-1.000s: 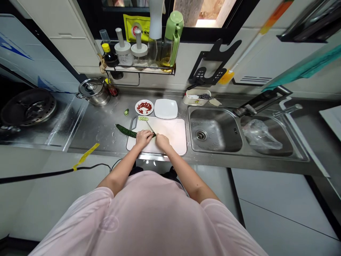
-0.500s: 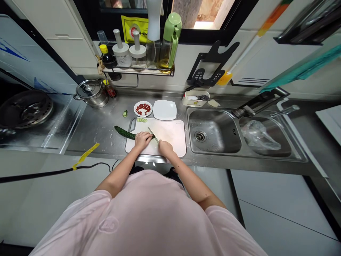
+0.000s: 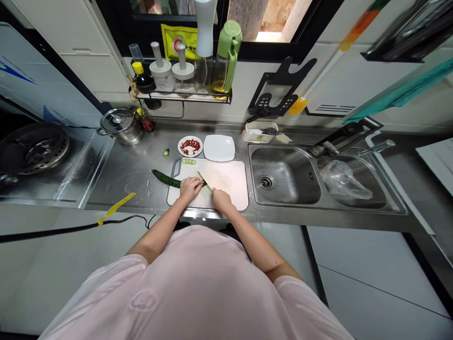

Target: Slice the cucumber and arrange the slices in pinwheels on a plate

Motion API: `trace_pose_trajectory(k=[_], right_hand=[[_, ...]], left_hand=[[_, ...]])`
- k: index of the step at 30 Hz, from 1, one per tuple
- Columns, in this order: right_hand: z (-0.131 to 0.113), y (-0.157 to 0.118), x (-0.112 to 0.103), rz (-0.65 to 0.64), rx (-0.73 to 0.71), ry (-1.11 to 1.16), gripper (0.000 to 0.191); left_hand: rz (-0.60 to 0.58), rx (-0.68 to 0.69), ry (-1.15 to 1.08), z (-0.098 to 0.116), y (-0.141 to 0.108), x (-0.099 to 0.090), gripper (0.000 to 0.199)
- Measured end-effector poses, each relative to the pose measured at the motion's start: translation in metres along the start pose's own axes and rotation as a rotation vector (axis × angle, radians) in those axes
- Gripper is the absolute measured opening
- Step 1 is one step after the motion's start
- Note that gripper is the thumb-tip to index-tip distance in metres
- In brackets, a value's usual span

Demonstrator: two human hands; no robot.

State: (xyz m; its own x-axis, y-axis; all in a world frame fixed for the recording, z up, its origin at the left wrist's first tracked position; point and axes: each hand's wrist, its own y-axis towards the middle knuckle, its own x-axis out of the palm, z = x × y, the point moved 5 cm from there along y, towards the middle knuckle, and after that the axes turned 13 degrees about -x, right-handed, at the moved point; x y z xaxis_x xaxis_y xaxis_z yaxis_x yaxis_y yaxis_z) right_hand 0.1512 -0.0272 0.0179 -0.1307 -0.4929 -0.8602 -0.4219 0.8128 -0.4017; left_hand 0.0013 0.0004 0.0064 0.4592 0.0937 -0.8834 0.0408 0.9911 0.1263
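Note:
A long green cucumber (image 3: 165, 178) lies across the left part of the white cutting board (image 3: 233, 182), its far end sticking out over the counter. My left hand (image 3: 191, 188) is closed over the cucumber near its cut end. In my right hand (image 3: 221, 199) is the handle of a knife (image 3: 205, 182), whose blade slants up and left beside that cut end. Several cucumber slices (image 3: 188, 161) lie in a row at the board's top left. Behind the board stand a small plate (image 3: 180, 147) of chopped red pieces and a bare white plate (image 3: 219, 148).
A green cucumber scrap (image 3: 166, 153) lies on the steel counter. Left of it stand a lidded pot (image 3: 122, 125) and a small bottle (image 3: 146, 120). On the right is a double sink (image 3: 286, 174), with a plastic bag (image 3: 345, 180) in its far basin. Above hangs a condiment rack (image 3: 184, 97).
Almost nothing differs. The view has shifted very slightly; both hands, the knife and the cucumber keep nearly the same places on the board.

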Motion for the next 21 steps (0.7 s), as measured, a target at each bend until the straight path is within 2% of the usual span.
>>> trace_pose_trajectory(k=[11,21], right_hand=[[-0.008,0.022,-0.015,0.014,-0.035,0.028,0.029],[-0.007,0.015,-0.012,-0.015,-0.012,0.012,0.028]], left_hand=[[-0.017,-0.017,0.005,0.0,0.001,0.0,0.021],[-0.034,-0.035,0.002,0.003,0.0,-0.003,0.022]])
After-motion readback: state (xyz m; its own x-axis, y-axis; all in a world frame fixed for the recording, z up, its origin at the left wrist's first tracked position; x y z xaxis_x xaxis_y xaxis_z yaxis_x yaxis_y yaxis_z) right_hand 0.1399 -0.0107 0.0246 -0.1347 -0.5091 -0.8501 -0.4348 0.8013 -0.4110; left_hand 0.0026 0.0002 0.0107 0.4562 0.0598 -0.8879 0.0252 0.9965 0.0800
